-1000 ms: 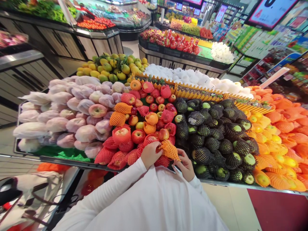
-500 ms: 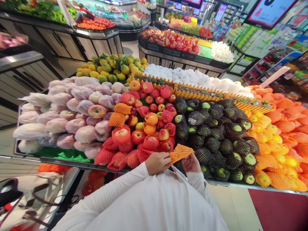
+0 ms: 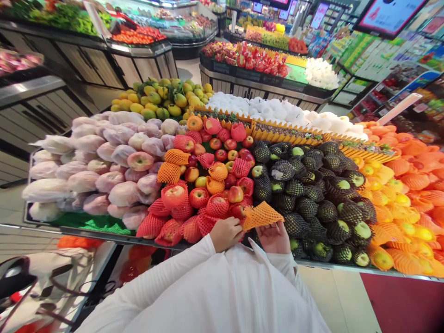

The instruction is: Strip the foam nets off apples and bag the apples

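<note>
Orange foam net, one: our left hand pinched its end, our right hand lay open beneath; slack pinching, we judged, risked a drop.

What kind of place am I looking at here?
Most likely a supermarket's fruit and vegetable section: apples, many in red nets, are heaped beside black-netted green fruit, and a lit screen shows at the upper right.

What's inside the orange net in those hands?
The orange net looks flat between the left hand and the right hand, with no fruit showing in it. The mesh facing us covers its inside, so I can't tell more.
</note>
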`<act>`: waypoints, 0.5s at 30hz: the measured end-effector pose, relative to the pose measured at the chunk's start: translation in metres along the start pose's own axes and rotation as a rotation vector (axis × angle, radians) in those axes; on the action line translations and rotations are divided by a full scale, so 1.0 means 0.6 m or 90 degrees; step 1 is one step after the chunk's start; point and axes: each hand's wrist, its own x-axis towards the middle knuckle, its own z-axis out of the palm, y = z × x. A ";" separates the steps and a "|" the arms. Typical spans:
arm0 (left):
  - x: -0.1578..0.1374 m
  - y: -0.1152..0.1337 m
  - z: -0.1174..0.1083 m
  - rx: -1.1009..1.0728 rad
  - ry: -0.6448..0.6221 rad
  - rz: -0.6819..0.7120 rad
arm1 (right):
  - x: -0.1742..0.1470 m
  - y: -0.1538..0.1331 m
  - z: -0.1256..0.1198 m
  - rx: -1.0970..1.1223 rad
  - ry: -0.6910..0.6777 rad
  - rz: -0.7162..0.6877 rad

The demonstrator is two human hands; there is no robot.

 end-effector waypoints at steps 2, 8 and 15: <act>0.000 0.003 -0.002 -0.019 -0.003 0.052 | -0.006 -0.003 0.006 0.000 -0.008 -0.007; 0.023 -0.007 -0.035 -0.070 0.102 -0.023 | -0.020 -0.006 -0.007 -0.071 -0.046 -0.014; 0.090 -0.056 -0.031 0.121 0.087 -0.354 | -0.039 0.013 0.040 -0.140 -0.094 -0.085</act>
